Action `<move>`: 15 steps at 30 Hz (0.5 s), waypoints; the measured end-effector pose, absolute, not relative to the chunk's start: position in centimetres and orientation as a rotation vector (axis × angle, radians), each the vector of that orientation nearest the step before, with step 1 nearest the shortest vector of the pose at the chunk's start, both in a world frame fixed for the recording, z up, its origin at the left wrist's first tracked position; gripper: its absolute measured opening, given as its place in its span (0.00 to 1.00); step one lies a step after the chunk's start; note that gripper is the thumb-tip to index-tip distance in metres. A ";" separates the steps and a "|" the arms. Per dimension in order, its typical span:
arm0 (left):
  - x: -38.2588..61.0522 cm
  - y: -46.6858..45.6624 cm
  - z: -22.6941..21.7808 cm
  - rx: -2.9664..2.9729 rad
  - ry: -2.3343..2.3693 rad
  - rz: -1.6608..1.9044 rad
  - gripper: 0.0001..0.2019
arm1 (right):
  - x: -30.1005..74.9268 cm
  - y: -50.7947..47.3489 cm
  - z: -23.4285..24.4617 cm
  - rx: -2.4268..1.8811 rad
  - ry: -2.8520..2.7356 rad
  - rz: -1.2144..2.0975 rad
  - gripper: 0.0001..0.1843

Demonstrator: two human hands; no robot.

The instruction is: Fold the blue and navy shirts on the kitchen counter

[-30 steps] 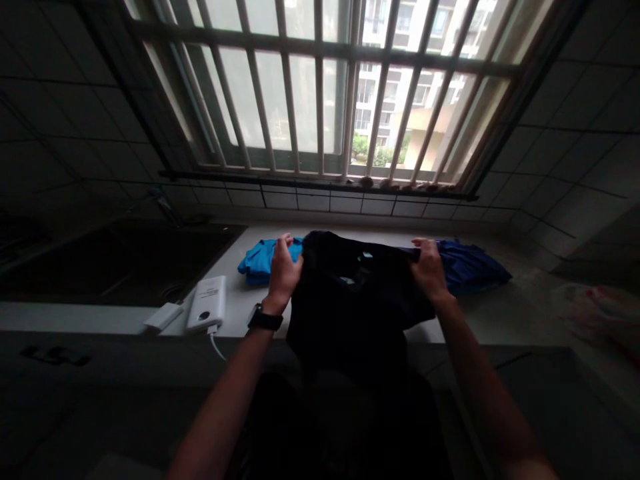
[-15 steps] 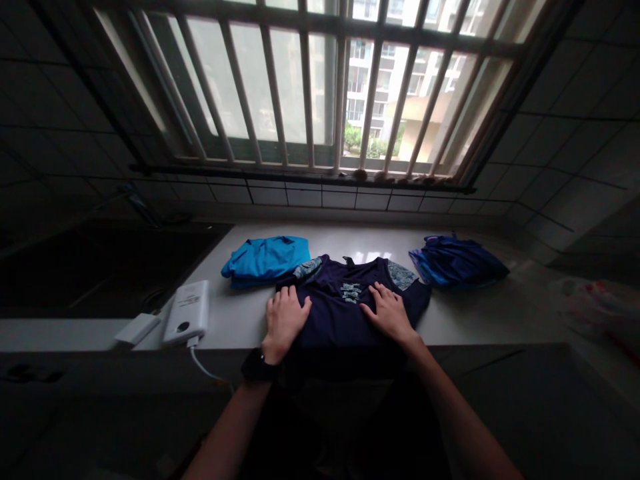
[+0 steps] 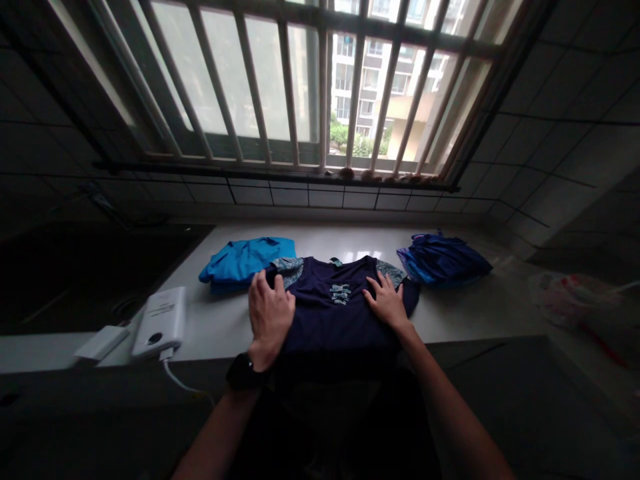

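Beneath the fingers of both hands, a navy T-shirt (image 3: pixel 335 313) lies flat on the counter (image 3: pixel 450 313). The left hand (image 3: pixel 270 317) has its fingers spread at the shirt's sleeve edge, and the right hand (image 3: pixel 386 303) has its fingers spread on the chest. Beyond the left fingers sits a folded blue shirt (image 3: pixel 245 261), and beyond the right fingers a dark blue pile (image 3: pixel 443 260).

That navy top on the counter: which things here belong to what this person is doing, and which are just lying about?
Belonging:
the left hand and right hand, both resting on the navy short-sleeved top with patterned sleeves.

Lying about:
a folded bright blue garment
a bundled dark blue garment
a white power bank with its white cable
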State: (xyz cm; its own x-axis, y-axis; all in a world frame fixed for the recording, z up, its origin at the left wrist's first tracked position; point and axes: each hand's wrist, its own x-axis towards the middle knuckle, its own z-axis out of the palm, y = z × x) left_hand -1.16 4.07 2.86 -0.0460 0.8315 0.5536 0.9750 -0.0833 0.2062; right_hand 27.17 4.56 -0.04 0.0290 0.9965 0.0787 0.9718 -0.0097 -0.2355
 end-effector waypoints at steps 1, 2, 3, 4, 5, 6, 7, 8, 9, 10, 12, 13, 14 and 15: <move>-0.5 3.9 2.7 -2.080 -1.859 -0.813 0.19 | 27.1 4.6 0.0 -2.083 -2.032 0.162 0.28; 0.1 3.9 2.4 -2.215 -1.783 -0.767 0.19 | 27.1 4.6 0.0 -2.087 -2.021 0.166 0.28; 0.5 4.0 2.0 -2.343 -1.729 -0.701 0.19 | 27.2 4.7 0.0 -2.087 -2.011 0.172 0.29; 0.7 4.2 1.6 -2.441 -1.707 -0.628 0.20 | 27.5 4.9 0.0 -2.078 -2.006 0.185 0.29; 0.8 4.3 1.1 -2.497 -1.718 -0.567 0.22 | 28.0 5.1 0.1 -2.053 -2.006 0.209 0.29; 0.8 4.5 0.6 -2.513 -1.753 -0.526 0.23 | 28.6 5.4 0.2 -2.011 -2.007 0.245 0.28; 0.7 4.7 0.3 -2.504 -1.792 -0.503 0.24 | 29.5 5.8 0.4 -1.964 -1.998 0.280 0.27; 0.6 4.7 0.0 -2.491 -1.817 -0.491 0.25 | 30.6 6.1 0.7 -1.926 -1.977 0.298 0.26; 0.5 4.7 -0.1 -2.480 -1.829 -0.488 0.25 | 31.9 6.5 1.0 -1.911 -1.944 0.292 0.24; 0.4 4.7 -0.1 -2.468 -1.837 -0.492 0.25 | 33.1 6.8 1.3 -1.929 -1.907 0.254 0.24; 0.3 4.6 0.0 -2.446 -1.857 -0.505 0.25 | 35.3 7.3 2.0 -2.049 -1.865 0.154 0.21; 0.3 4.6 0.0 -2.439 -1.867 -0.510 0.25 | 36.2 7.5 2.4 -2.127 -1.870 0.129 0.19; 0.4 4.5 0.1 -2.436 -1.875 -0.513 0.25 | 36.8 7.6 2.8 -2.194 -1.893 0.130 0.16; 0.4 4.5 0.1 -2.434 -1.881 -0.514 0.25 | 37.1 7.8 3.2 -2.241 -1.921 0.153 0.13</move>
